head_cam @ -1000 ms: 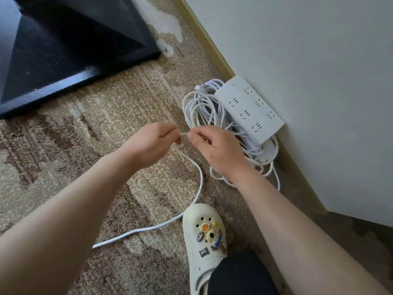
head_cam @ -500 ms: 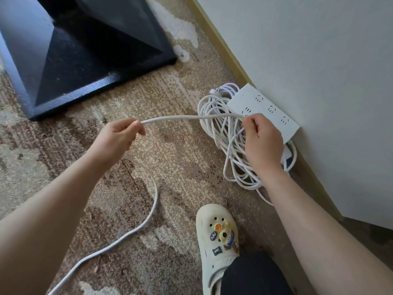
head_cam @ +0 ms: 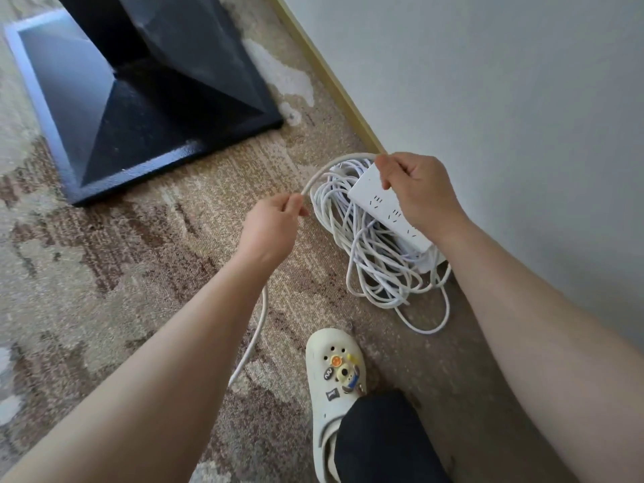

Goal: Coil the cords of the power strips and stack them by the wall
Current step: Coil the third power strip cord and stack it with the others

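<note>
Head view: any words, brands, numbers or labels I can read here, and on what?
None can be read.
Small dark tag on the cream clog shoe: it bears a pale mark, too blurred to read.
Round dark charm on that clog: a white squiggle, no clear letter.
White plastic power strip: only socket slots, no print visible.

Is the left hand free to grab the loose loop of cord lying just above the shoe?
Probably not yet. The left hand is pinching the cord being coiled. The loose loop lies uncovered on the carpet, with only the shoe nearby, so letting go would likely suffice.
</note>
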